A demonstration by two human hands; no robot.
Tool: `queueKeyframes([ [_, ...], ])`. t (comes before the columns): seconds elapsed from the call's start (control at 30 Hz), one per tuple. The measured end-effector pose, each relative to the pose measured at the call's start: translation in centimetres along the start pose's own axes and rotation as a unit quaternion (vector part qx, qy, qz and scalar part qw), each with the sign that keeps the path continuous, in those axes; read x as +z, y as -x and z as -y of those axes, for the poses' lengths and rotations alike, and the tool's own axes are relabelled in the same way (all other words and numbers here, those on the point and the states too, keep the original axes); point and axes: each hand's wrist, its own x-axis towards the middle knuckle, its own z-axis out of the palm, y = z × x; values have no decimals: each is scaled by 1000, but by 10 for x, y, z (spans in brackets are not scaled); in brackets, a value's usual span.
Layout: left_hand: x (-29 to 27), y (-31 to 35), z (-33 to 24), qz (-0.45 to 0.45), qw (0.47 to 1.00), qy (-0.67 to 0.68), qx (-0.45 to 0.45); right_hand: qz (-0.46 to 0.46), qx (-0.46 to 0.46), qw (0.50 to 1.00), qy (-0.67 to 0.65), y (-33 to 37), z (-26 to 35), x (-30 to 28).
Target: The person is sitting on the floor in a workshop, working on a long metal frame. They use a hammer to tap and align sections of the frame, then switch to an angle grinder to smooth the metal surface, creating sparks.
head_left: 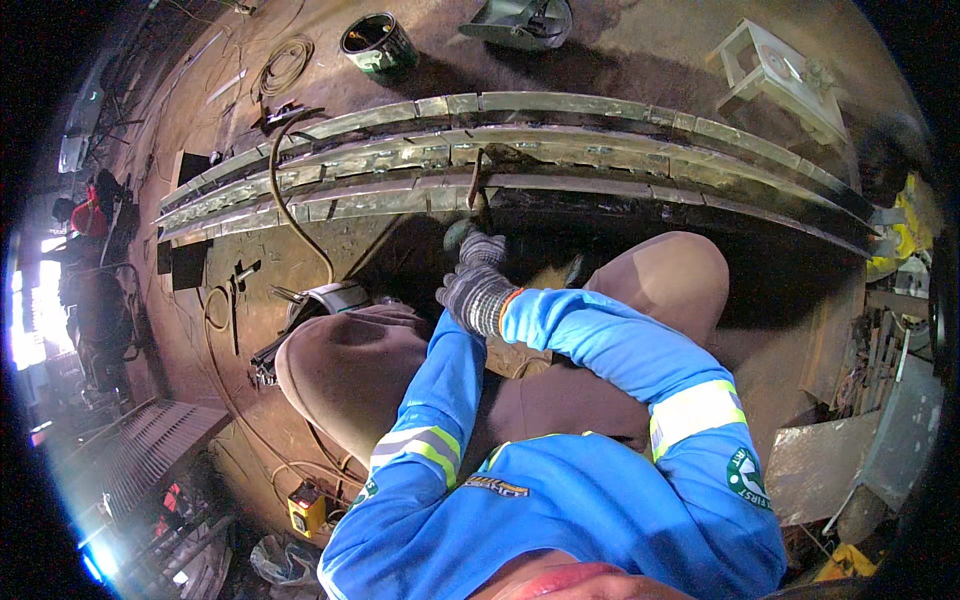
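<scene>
A tool [476, 182] with a narrow brown bar reaches over the near edge of the beams [590, 155], 3 long steel lengths lying side by side. The 2 gloved hands are together on the near side of the beams: the left hand [483, 250] looks closed around the tool, and the right hand [474, 297] lies across the left wrist, though I cannot tell exactly how it grips. A hose [276, 185] crosses the left part of the beams. Beyond the beams are a bucket [380, 48], a cable coil [286, 66] to its left, a grey shell [520, 22] to its right and, farther right, a pale frame [785, 80]. On the near side of the beams, a grate [150, 450] and a yellow box [307, 508] lie off to the left, and a metal sheet [825, 455] to the right.
</scene>
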Motion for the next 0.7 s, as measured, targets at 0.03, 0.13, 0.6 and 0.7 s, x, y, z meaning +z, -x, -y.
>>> queueKeyframes([
  [0.03, 2, 1, 1, 2, 1000, 5, -1, 6, -4, 1000, -3, 0, -1, 3],
  [0.13, 4, 2, 5, 8, 1000, 10, -3, 8, -9, 1000, -10, -4, -1, 15],
  [0.6, 38, -15, 44, 47, 997, 57, -34, -68, 311, 928, -192, 4, -55, -18],
  [0.7, 50, -16, 55, 26, 995, 91, 7, 37, 361, 908, -207, -5, -69, 11],
])
